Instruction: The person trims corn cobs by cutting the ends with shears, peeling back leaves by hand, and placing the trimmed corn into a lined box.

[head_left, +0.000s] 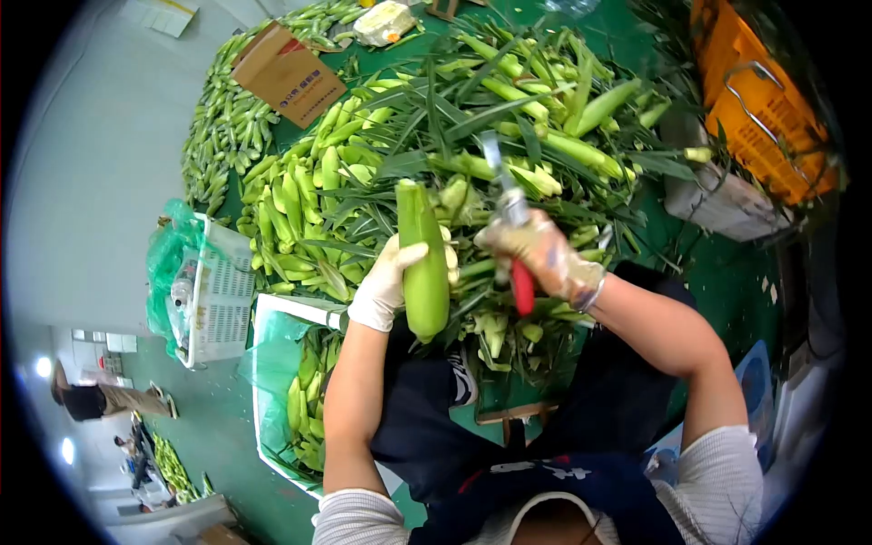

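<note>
My left hand (387, 283), in a white glove, is closed around an ear of corn (423, 272) in its green husk. The ear stands lengthwise in front of me, its cut stem end pointing away. My right hand (541, 256), in a stained glove, grips a red-handled knife (514, 207). Its metal blade points away from me, beside the ear and apart from it. Motion blurs the right hand and the blade, so the blade's exact shape is hard to make out. Beyond both hands lies a heap of corn ears and long leaves (454, 118).
Husked-in ears (300, 204) pile up on the left. A white crate (227, 282) and a lined white bin (263, 400) stand at my left. There is a cardboard box (289, 77) on the far pile and an orange crate (754, 100) at right. Another person (100, 398) stands far left.
</note>
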The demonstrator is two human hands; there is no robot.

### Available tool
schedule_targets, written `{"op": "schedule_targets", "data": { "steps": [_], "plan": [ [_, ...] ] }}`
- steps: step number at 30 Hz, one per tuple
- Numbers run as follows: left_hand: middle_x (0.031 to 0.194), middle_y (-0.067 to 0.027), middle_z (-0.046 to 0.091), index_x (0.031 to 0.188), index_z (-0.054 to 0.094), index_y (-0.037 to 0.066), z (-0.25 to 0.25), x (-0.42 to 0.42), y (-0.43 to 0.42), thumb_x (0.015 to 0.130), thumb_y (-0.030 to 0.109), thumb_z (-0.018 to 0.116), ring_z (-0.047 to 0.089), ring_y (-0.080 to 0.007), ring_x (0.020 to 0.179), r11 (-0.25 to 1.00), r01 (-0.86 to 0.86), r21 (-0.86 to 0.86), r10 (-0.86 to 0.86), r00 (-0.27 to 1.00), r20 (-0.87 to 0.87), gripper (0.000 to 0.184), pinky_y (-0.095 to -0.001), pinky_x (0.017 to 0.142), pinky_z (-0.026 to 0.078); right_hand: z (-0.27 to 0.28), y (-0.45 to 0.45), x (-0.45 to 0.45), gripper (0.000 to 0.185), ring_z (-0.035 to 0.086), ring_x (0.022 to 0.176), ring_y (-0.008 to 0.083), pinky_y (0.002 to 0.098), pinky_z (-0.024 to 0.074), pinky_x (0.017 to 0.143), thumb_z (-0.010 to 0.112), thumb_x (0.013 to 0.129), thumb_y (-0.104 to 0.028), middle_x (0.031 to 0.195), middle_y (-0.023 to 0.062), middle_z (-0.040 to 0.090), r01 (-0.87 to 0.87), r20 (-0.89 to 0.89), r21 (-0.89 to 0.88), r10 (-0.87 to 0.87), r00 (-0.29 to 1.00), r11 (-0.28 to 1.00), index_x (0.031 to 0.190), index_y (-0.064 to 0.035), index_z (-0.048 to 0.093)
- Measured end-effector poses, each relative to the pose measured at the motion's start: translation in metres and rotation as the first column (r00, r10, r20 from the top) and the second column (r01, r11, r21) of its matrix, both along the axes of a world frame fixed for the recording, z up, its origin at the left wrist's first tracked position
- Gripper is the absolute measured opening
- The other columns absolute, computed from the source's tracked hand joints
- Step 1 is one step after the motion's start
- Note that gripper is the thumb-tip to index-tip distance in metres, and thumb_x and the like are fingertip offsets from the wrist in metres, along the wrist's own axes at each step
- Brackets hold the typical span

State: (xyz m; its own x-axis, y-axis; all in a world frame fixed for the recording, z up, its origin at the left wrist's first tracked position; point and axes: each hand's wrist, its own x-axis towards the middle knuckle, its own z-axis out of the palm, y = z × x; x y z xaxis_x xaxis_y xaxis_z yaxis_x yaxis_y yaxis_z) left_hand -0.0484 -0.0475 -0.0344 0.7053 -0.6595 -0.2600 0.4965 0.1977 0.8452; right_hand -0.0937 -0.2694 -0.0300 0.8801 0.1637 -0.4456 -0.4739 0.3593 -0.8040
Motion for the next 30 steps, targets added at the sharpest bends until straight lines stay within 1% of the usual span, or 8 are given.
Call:
{"op": "schedule_targets", "data": {
  "steps": [5,12,15,17,20,25,26,30],
  "plan": [
    [0.087,-0.0110,0.059,0.095,0.053,0.007,-0.025,0.095,0.033,0.087,0.032,0.058,0.058,-0.0262,0.080,0.626,-0.772,-0.108,0.679,0.608,-0.412,0.027,-0.0403,0.078,0.051,0.005,-0.018,0.004,0.019,0.056,0.060,0.0147,0.0287,0.0478,0.056,0.064,0.080,-0.016,0.071,0.0043,0.056,-0.057,0.162,-0.115,0.075,0.984,0.992,0.089,-0.0059,0.051],
    [0.126,-0.0108,0.053,0.121,0.050,0.013,-0.057,0.262,0.110,0.095,0.041,0.029,0.050,-0.0328,0.115,0.360,-0.932,-0.053,0.923,0.364,-0.127,0.044,-0.0511,0.098,0.039,-0.024,0.006,-0.011,0.044,0.058,0.079,0.0212,0.0335,0.0512,0.073,0.076,0.072,-0.029,0.080,0.0061,0.055,-0.349,-0.052,-0.673,0.429,0.902,0.652,0.096,-0.0038,0.050],
    [0.143,-0.0165,0.035,0.139,0.031,0.009,-0.095,0.301,0.153,0.097,0.041,0.024,0.045,-0.0349,0.123,0.242,-0.913,-0.329,0.847,0.364,-0.387,0.054,-0.0483,0.103,0.036,-0.032,0.010,-0.010,0.035,0.056,0.070,0.0137,0.0287,0.0518,0.067,0.076,0.072,-0.008,0.077,0.0027,0.053,-0.260,-0.061,-0.355,0.256,0.965,0.898,0.090,-0.0056,0.046],
    [0.140,-0.0253,0.035,0.141,0.025,0.003,-0.065,0.271,0.178,0.096,0.038,0.036,0.053,-0.0363,0.113,0.388,-0.892,-0.232,0.912,0.408,-0.048,0.058,-0.0420,0.088,0.050,-0.041,0.009,-0.007,0.031,0.056,0.073,0.0130,0.0275,0.0500,0.067,0.072,0.075,-0.006,0.080,0.0007,0.053,-0.259,-0.080,-0.392,0.247,0.966,0.883,0.094,-0.0060,0.048],
    [0.080,-0.0081,0.065,0.097,0.057,-0.001,-0.036,0.162,0.227,0.089,0.018,0.057,0.064,-0.0178,0.062,0.417,-0.903,0.102,0.621,0.365,0.693,0.021,-0.0270,0.054,0.053,-0.048,0.013,-0.006,0.031,0.055,0.069,0.0123,0.0250,0.0469,0.064,0.072,0.074,-0.008,0.078,0.0007,0.054,-0.181,-0.037,-0.399,0.182,0.983,0.899,0.096,-0.0066,0.050],
    [0.068,-0.0094,0.064,0.075,0.063,0.003,-0.108,-0.103,0.358,0.086,0.021,0.055,0.058,-0.0121,0.056,0.035,-0.724,0.689,0.508,0.606,0.612,0.022,-0.0275,0.051,0.045,-0.058,0.023,-0.001,0.024,0.055,0.062,0.0132,0.0252,0.0445,0.056,0.066,0.076,-0.007,0.074,0.0017,0.054,-0.085,-0.047,-0.433,0.072,0.996,0.897,0.095,-0.0075,0.051],
    [0.066,-0.0149,0.063,0.075,0.062,0.002,-0.119,-0.139,0.374,0.083,0.022,0.055,0.061,-0.0208,0.056,-0.101,-0.453,0.886,0.464,0.766,0.445,0.023,-0.0329,0.053,0.047,-0.058,0.025,-0.001,0.024,0.054,0.061,0.0126,0.0244,0.0442,0.055,0.066,0.077,-0.008,0.073,0.0016,0.054,-0.094,-0.069,-0.468,0.070,0.995,0.879,0.096,-0.0075,0.051],
    [0.078,-0.0215,0.063,0.082,0.064,0.003,-0.232,-0.191,0.405,0.082,0.022,0.057,0.061,-0.0384,0.074,-0.258,-0.668,0.698,0.202,0.670,0.715,0.020,-0.0443,0.066,0.048,-0.090,0.033,0.006,0.023,0.055,0.057,0.0126,0.0259,0.0461,0.052,0.071,0.075,-0.010,0.069,0.0002,0.054,-0.171,-0.067,-0.634,0.166,0.984,0.755,0.087,-0.0096,0.052]
  ]
}}
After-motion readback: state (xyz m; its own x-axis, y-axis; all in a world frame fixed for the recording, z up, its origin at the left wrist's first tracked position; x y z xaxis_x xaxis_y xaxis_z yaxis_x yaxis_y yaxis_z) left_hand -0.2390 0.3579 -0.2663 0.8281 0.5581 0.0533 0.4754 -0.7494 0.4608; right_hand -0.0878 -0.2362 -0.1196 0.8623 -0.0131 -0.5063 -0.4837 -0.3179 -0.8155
